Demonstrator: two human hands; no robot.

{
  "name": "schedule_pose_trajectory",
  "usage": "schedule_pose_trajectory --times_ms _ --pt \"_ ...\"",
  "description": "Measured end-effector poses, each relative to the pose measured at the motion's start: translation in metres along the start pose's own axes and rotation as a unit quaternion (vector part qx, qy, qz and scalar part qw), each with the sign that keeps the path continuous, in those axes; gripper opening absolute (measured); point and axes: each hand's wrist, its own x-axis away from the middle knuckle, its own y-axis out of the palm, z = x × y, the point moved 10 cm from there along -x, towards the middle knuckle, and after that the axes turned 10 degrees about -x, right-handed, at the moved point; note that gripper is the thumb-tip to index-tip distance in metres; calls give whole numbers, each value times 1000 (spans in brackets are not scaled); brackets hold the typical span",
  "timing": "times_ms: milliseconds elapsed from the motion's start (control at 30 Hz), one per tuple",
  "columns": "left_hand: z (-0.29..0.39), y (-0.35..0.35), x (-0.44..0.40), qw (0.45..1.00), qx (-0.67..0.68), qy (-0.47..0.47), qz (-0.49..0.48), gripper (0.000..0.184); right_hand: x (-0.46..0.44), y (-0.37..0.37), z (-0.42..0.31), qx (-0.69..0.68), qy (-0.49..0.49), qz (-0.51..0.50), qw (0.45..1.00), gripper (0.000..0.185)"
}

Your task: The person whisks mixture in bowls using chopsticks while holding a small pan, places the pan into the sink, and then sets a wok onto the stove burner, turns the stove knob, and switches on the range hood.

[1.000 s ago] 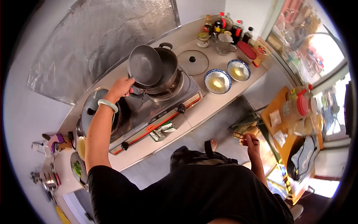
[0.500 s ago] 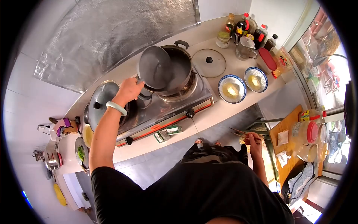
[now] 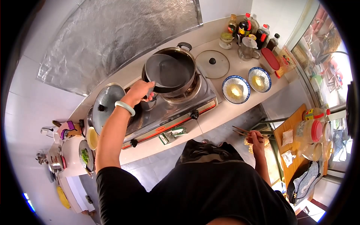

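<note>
The left hand (image 3: 140, 92) has its fingers curled round the handle (image 3: 151, 88) of a pan (image 3: 162, 69) at the mouth of the pot (image 3: 185, 86). Bowls (image 3: 227, 86) sit on the worktop (image 3: 230, 112). The right hand (image 3: 256, 139) pinches chopsticks (image 3: 242, 131).

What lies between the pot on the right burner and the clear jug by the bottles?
A round lid with a black knob, lying on the counter; the head view shows it.

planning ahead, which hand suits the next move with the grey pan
Probably the left: the left hand grips the grey pan at the pot; the right hand holds chopsticks, well away from it.
</note>
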Motion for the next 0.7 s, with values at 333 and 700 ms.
schedule_pose_trajectory --times_ms 333,700 --pt "-13 23 14 986 161 -10 -46 24 1 -14 -8 -3 -18 10 1000 20" --pt "-6 34 49 941 324 71 -67 19 -6 -16 -32 -29 -50 47 997 22"
